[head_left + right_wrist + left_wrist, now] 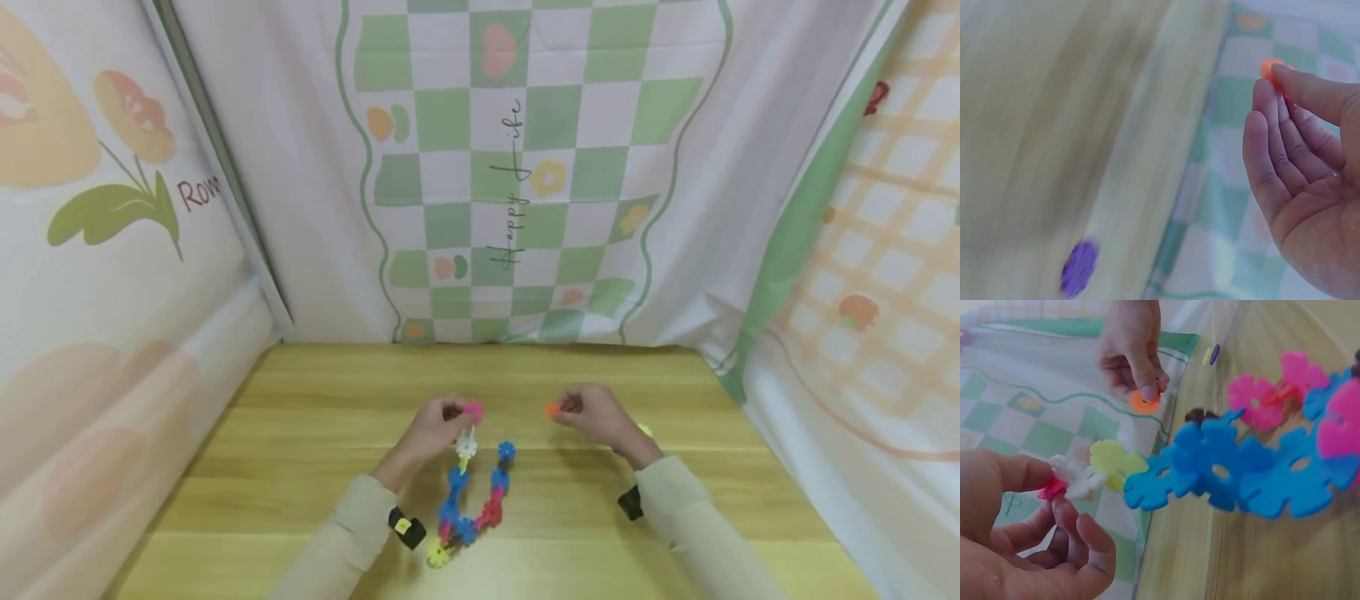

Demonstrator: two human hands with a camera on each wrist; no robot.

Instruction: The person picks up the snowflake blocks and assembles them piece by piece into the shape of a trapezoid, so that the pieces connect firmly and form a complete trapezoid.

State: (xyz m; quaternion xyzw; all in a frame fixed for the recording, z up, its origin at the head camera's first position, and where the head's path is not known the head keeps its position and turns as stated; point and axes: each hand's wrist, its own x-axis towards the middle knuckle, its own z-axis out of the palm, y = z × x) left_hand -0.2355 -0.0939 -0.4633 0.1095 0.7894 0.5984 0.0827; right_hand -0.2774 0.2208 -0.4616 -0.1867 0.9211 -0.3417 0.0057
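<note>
A chain of linked plastic flower pieces (459, 477), in blue, yellow, white, red and pink, hangs and curves below my left hand (441, 422). Thumb and finger of that hand pinch the pink flower piece (1054, 487) at the chain's end, beside a white flower piece (1077, 477). In the left wrist view the chain runs right through a yellow piece (1116, 464) to several blue ones (1217, 464). Apart from the chain, my right hand (596, 412) pinches a single orange flower piece (553, 410) between thumb and fingertips.
A purple piece (1079, 267) lies on the wooden table (315, 467); a yellow piece (645, 430) shows beside my right wrist. Printed cloth (555, 217) hangs behind the table's far edge, with more cloth at both sides. Black wrist straps (406, 528) sit on both arms.
</note>
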